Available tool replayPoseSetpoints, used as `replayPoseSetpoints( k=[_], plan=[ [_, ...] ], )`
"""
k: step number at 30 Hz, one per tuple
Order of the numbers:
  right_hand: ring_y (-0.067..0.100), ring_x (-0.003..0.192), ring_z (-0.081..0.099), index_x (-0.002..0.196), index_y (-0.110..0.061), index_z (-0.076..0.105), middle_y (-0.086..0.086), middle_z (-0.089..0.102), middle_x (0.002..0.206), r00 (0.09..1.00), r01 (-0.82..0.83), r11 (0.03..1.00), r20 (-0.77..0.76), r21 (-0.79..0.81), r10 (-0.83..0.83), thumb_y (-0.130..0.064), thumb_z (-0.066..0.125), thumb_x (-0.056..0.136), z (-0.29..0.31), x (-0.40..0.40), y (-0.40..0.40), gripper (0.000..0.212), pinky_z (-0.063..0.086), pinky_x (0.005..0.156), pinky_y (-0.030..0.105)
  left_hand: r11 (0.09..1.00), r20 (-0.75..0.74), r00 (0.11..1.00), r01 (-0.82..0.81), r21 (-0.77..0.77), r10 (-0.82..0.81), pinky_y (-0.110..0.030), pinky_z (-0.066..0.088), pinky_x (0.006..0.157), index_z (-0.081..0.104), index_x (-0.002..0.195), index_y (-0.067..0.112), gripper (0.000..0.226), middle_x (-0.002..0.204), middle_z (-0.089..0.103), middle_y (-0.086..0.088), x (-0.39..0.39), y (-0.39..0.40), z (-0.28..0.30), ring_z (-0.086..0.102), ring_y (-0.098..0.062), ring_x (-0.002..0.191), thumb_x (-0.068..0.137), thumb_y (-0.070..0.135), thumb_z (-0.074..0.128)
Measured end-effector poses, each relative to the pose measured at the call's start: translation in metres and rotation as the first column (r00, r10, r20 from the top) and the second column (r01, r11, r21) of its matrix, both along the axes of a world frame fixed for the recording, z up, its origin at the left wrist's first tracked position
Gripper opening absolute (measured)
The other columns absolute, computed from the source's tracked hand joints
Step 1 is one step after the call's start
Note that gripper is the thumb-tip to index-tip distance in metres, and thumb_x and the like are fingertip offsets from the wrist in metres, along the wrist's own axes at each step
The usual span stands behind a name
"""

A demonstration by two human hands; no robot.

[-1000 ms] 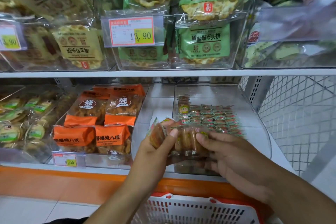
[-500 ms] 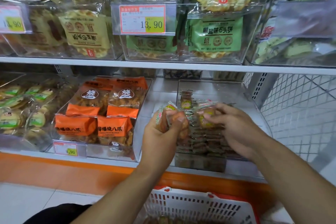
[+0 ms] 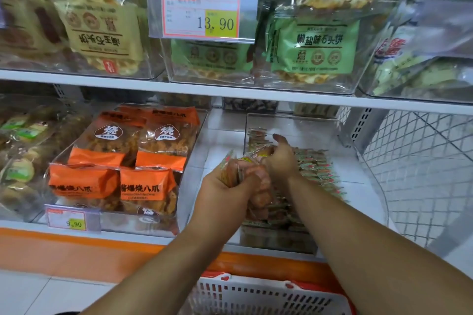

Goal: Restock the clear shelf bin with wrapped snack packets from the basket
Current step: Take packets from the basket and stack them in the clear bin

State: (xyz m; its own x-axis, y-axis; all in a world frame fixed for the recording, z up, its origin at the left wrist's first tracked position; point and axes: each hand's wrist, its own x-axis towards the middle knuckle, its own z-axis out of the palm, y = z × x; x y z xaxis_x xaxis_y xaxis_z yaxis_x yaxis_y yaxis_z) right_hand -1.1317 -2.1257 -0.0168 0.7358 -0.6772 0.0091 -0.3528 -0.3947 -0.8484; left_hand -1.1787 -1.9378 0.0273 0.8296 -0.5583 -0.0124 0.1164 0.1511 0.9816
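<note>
i see the left hand (image 3: 225, 186) gripping a bunch of snack packets (image 3: 236, 170) just in front of the clear bin (image 3: 294, 125) on the lower shelf. the right hand (image 3: 280, 158) pinches one packet (image 3: 263, 151) over the bin's front, above packets lying inside. the basket (image 3: 256, 296) sits below.

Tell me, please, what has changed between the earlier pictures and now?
Both hands went forward from the shelf's front edge to above the clear plastic shelf bin. The right hand took small orange wrapped snack packets from the stack that the left hand grips. The orange bags and the white slotted basket stayed in place.
</note>
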Motion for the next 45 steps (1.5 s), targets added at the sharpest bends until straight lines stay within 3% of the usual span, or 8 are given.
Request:
replayPoseSetpoints(
  k=[3,10,17,20,23,26,33,45],
  plan=[
    [0.015,0.064,0.052,0.152,-0.013,0.038,0.006,0.057,0.079,0.999,-0.03,0.998,0.01,-0.061,0.031,0.006,0.058,0.092,0.006,-0.002,0.005,0.066,0.04,0.047,0.025,1.0,-0.044,0.999,0.002,-0.017,-0.003,-0.043,0.065,0.065,0.078,0.091,0.019,0.011,0.086,0.076,-0.017,0.0,0.0,0.001,0.074,-0.038,0.078,0.096,0.018,0.068],
    [0.037,0.099,0.067,0.156,-0.016,0.035,0.018,0.064,0.124,0.972,-0.229,0.967,-0.073,-0.112,0.222,0.004,0.064,0.091,0.008,-0.013,0.009,0.074,0.058,0.083,0.051,1.0,-0.099,0.995,0.003,0.018,-0.002,-0.04,0.064,0.068,0.079,0.094,0.028,0.011,0.091,0.079,-0.009,0.003,0.001,0.001,0.078,-0.026,0.084,0.096,0.023,0.069],
    [0.034,0.132,0.05,0.151,-0.017,0.046,0.016,0.046,0.15,0.956,-0.282,0.928,-0.153,-0.242,0.25,0.008,0.057,0.092,0.009,-0.015,0.012,0.065,0.044,0.109,0.038,0.998,-0.157,0.988,0.001,-0.057,-0.01,-0.038,0.062,0.066,0.078,0.096,0.02,0.007,0.097,0.078,-0.015,0.001,0.005,0.006,0.077,-0.031,0.089,0.094,0.022,0.071],
    [0.031,0.122,0.058,0.148,-0.024,0.049,0.013,0.047,0.144,0.976,-0.203,0.936,-0.135,-0.287,0.17,-0.002,0.061,0.095,0.034,-0.024,0.014,0.058,0.047,0.099,0.029,0.993,-0.197,0.98,-0.011,-0.117,-0.012,-0.038,0.062,0.065,0.073,0.104,0.009,0.014,0.101,0.077,-0.015,0.0,0.009,0.01,0.076,-0.033,0.091,0.095,0.02,0.069],
    [0.018,0.114,0.067,0.135,-0.027,0.061,0.0,0.067,0.128,0.947,-0.314,0.948,0.089,0.042,0.31,-0.035,0.065,0.097,0.064,-0.056,0.022,0.039,0.056,0.081,0.021,0.988,-0.163,0.985,0.033,-0.154,-0.058,-0.04,0.064,0.068,0.076,0.095,0.015,0.011,0.101,0.075,-0.014,-0.002,0.013,0.015,0.074,-0.033,0.091,0.097,0.021,0.066],
    [0.0,0.118,0.064,0.142,-0.03,0.054,-0.013,0.071,0.126,0.798,-0.601,0.706,0.223,0.375,0.56,-0.046,0.065,0.088,0.082,-0.099,0.033,0.058,0.054,0.091,0.015,0.978,-0.104,0.982,0.143,-0.15,-0.16,-0.037,0.062,0.067,0.077,0.101,0.023,0.014,0.107,0.076,-0.018,-0.004,0.018,0.019,0.075,-0.034,0.095,0.097,0.024,0.064],
    [0.02,0.117,0.067,0.13,-0.022,0.061,0.005,0.072,0.124,0.798,-0.6,0.715,0.332,0.359,0.503,-0.006,0.079,0.077,0.077,-0.145,0.036,0.058,0.058,0.096,0.04,0.949,-0.071,0.952,0.288,-0.13,-0.299,-0.043,0.062,0.073,0.07,0.121,0.027,0.032,0.119,0.074,-0.014,-0.014,0.025,0.011,0.073,-0.038,0.104,0.093,0.04,0.067],
    [0.022,0.101,0.074,0.118,-0.036,0.063,0.004,0.076,0.11,0.832,-0.459,0.774,0.516,0.437,0.202,0.0,0.07,0.089,0.059,-0.151,0.039,0.046,0.061,0.076,0.033,0.967,-0.216,0.968,0.075,-0.245,-0.13,-0.039,0.063,0.068,0.073,0.12,0.027,0.04,0.118,0.075,-0.013,-0.023,0.021,-0.001,0.075,-0.037,0.099,0.084,0.012,0.067]
  ],
)
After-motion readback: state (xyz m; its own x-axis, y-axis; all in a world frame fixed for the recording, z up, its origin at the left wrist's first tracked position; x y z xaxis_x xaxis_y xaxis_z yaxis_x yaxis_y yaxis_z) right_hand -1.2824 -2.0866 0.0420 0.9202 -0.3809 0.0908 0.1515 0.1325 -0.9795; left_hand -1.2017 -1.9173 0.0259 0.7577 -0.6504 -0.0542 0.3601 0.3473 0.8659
